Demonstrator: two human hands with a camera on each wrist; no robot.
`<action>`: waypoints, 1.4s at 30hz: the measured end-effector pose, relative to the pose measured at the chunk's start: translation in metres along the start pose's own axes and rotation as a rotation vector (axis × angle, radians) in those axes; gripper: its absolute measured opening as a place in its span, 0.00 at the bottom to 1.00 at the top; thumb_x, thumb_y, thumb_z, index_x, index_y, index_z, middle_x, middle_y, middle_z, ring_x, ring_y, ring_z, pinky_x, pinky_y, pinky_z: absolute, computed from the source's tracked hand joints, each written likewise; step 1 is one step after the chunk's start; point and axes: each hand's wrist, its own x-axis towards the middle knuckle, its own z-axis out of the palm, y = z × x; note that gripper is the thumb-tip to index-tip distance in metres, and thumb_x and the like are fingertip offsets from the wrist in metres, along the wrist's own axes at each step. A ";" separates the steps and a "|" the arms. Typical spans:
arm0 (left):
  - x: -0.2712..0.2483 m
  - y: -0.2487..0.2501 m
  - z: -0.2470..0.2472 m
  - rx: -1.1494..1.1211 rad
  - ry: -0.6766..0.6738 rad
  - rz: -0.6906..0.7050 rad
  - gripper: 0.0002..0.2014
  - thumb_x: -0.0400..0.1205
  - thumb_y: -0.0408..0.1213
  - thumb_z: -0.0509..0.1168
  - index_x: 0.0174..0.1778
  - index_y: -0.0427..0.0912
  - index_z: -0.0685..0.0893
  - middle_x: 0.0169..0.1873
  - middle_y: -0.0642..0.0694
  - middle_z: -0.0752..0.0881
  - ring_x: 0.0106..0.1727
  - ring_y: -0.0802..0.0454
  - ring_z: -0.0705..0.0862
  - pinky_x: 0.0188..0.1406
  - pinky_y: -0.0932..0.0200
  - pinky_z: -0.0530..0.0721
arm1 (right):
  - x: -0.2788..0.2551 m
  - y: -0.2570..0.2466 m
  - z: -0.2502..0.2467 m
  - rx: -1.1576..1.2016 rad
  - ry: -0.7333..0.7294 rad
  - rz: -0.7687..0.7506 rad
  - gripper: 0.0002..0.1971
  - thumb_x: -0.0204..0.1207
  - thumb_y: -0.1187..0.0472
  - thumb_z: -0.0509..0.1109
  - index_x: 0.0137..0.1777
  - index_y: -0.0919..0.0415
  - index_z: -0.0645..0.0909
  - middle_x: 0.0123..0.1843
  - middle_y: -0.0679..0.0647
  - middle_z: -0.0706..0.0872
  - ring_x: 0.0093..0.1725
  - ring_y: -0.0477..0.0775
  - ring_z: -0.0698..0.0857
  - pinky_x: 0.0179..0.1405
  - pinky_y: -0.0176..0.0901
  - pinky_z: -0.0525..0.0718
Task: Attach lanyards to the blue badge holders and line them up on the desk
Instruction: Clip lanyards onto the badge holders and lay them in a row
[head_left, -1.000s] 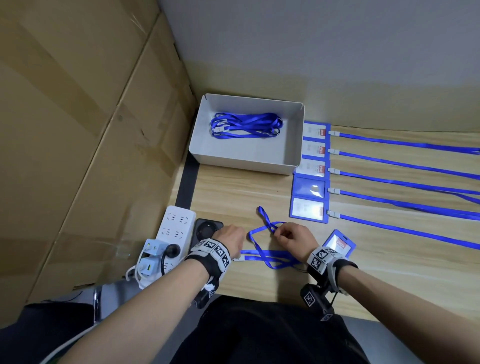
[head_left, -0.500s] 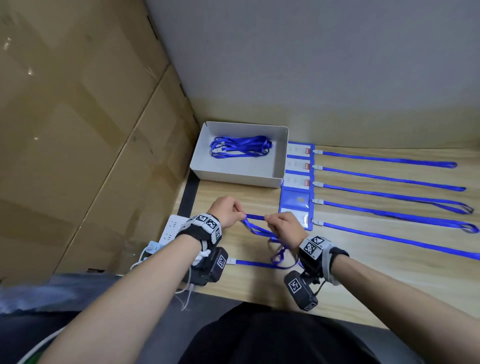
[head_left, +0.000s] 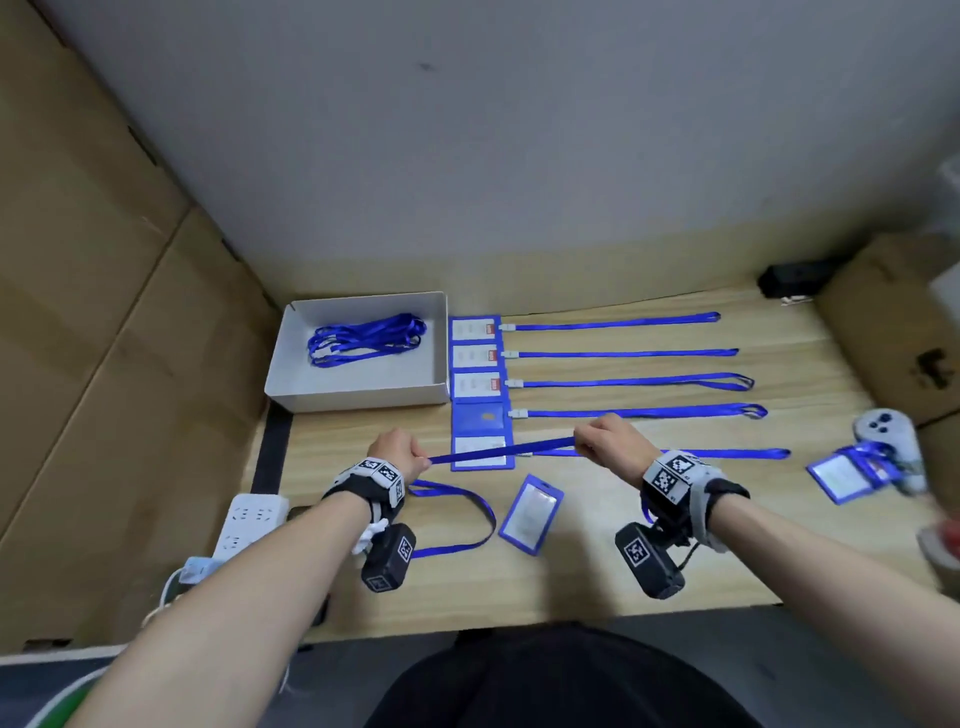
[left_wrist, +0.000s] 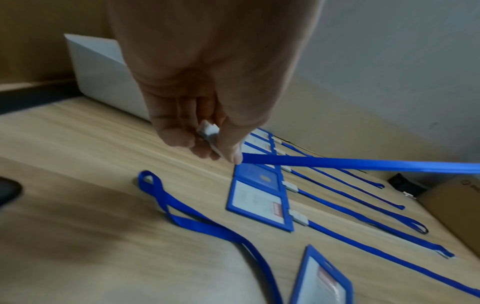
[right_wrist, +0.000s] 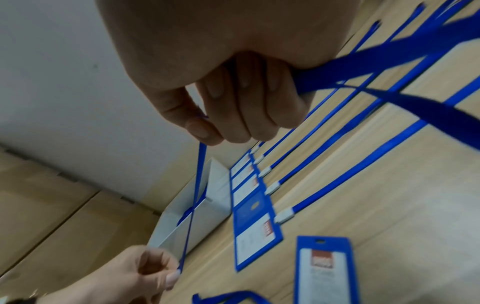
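Observation:
My left hand (head_left: 400, 457) pinches the white clip end (left_wrist: 209, 131) of a blue lanyard (head_left: 501, 451). My right hand (head_left: 608, 441) grips the strap further along, so it runs taut between both hands above the desk. Its thin edge (right_wrist: 197, 185) shows in the right wrist view, running down to the left hand (right_wrist: 155, 273). A loose blue badge holder (head_left: 531, 514) lies on the desk between my wrists. A slack strap loop (head_left: 483, 519) lies beside it; I cannot tell whether it belongs to the same lanyard. Several holders with lanyards attached (head_left: 478, 395) lie in a row behind.
A white box (head_left: 363, 397) at the back left holds bundled lanyards (head_left: 363, 338). A power strip (head_left: 249, 525) sits at the desk's left edge. At the right are a grey controller (head_left: 883, 431), more badge holders (head_left: 847, 473) and a cardboard box (head_left: 893, 332). Cardboard walls off the left side.
My hands have lifted and drawn apart, the right one going right, pulling the tangled lanyard out straight. The head view has tipped up and shows more of the desk's right side.

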 end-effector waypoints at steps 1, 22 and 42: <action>0.000 0.009 0.007 -0.007 -0.012 0.010 0.05 0.77 0.40 0.75 0.41 0.43 0.89 0.45 0.44 0.91 0.49 0.45 0.87 0.44 0.59 0.77 | -0.004 0.009 -0.009 0.002 0.036 0.032 0.14 0.62 0.54 0.62 0.18 0.54 0.67 0.22 0.51 0.69 0.25 0.51 0.63 0.29 0.45 0.61; -0.037 0.148 0.098 -0.465 -0.284 0.258 0.08 0.81 0.24 0.68 0.55 0.28 0.87 0.35 0.37 0.89 0.32 0.50 0.85 0.40 0.57 0.89 | -0.030 0.169 -0.074 -0.115 0.282 0.236 0.15 0.75 0.54 0.73 0.60 0.52 0.87 0.65 0.54 0.85 0.72 0.58 0.75 0.75 0.52 0.72; -0.049 0.186 0.078 -0.372 -0.089 0.359 0.08 0.78 0.45 0.72 0.48 0.47 0.91 0.39 0.51 0.90 0.43 0.54 0.89 0.47 0.49 0.90 | -0.010 0.096 -0.031 0.265 0.102 -0.119 0.13 0.74 0.51 0.75 0.32 0.56 0.90 0.30 0.58 0.88 0.28 0.50 0.76 0.32 0.46 0.77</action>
